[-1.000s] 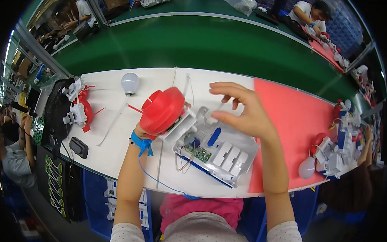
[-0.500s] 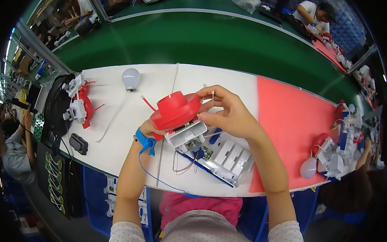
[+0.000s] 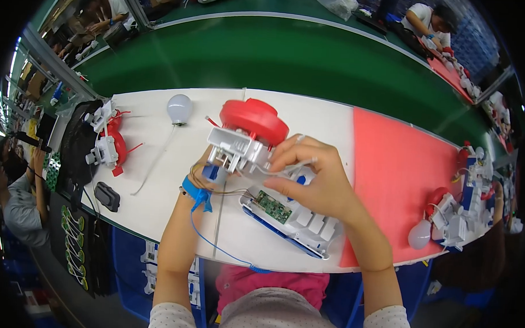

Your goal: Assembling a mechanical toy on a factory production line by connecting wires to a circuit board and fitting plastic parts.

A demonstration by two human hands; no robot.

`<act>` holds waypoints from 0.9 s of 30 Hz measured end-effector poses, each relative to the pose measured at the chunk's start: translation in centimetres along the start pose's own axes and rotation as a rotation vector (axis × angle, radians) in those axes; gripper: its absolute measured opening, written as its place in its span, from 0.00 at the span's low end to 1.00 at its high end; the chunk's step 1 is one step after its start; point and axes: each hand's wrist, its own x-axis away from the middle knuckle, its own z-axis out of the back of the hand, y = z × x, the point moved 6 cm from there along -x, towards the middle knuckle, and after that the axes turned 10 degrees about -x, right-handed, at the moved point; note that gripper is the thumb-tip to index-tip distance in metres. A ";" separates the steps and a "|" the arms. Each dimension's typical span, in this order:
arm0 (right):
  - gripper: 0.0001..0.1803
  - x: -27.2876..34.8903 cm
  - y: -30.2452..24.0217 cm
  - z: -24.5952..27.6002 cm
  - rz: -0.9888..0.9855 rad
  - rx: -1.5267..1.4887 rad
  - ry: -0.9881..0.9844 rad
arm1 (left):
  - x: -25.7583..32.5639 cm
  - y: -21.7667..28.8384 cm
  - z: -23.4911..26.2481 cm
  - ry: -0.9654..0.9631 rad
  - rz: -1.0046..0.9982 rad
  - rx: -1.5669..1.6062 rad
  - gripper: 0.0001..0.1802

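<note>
My left hand, mostly hidden behind the part, is closed around a red round housing with a white plastic bracket attached. The piece is raised and tilted above the table. My right hand is at its right side, fingers bent around a thin white cable beside the bracket. Thin wires run from the raised part to a green circuit board. That board lies in a white-and-blue plastic shell on the table, partly under my right hand.
A white bulb with a cord lies at the far left. Red-and-white assemblies and a small black box are further left. A pink mat covers the right side; more assemblies sit beyond. A blue wrist cord trails from my left wrist.
My left hand has tipped the red housing away, so the white bracket now faces me. The circuit board in the shell has come into view. My right hand has moved slightly down and nearer.
</note>
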 end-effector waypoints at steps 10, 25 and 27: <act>0.08 0.7 -1.8 0.2 0.200 0.197 0.087 | 0.7 2.6 -1.7 -0.211 0.194 1.067 0.36; 0.06 -0.3 -0.8 0.5 0.312 0.180 0.019 | -0.9 -1.2 -4.5 -0.390 0.061 1.363 0.45; 0.05 -0.2 -0.8 0.7 0.347 0.173 0.059 | -0.8 -1.2 -4.3 -0.458 0.091 1.336 0.45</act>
